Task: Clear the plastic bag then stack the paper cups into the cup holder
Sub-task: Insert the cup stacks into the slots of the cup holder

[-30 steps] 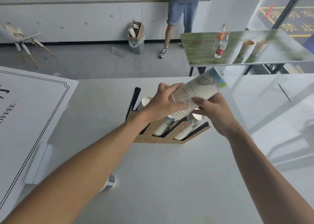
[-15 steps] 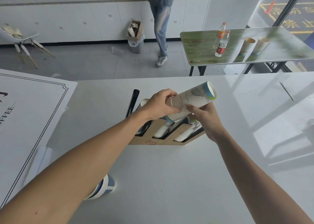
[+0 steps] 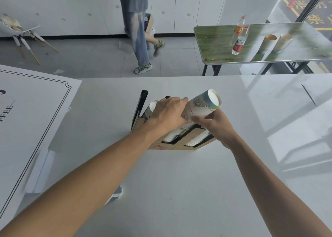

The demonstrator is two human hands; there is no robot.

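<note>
A long stack of white paper cups (image 3: 202, 105) with a blue and green band lies tilted over the brown cardboard cup holder (image 3: 177, 144) in the middle of the white table. My left hand (image 3: 168, 113) grips the stack's lower part from above. My right hand (image 3: 213, 124) holds it from the right and below. The stack's lower end points into the holder's middle slot. More cups (image 3: 171, 137) fill the slots; another stack (image 3: 152, 107) sits in the left one. No plastic bag shows.
A blue-banded cup (image 3: 115, 195) lies on the table under my left forearm. A large printed sheet (image 3: 27, 121) covers the table's left side. Beyond the far edge a person (image 3: 138, 30) walks on the floor, near a green side table (image 3: 215, 44) with bottles and cup stacks.
Both hands have lowered the cup stack toward the holder, and its upper end has dropped closer to the slots. The person in the background has walked left.
</note>
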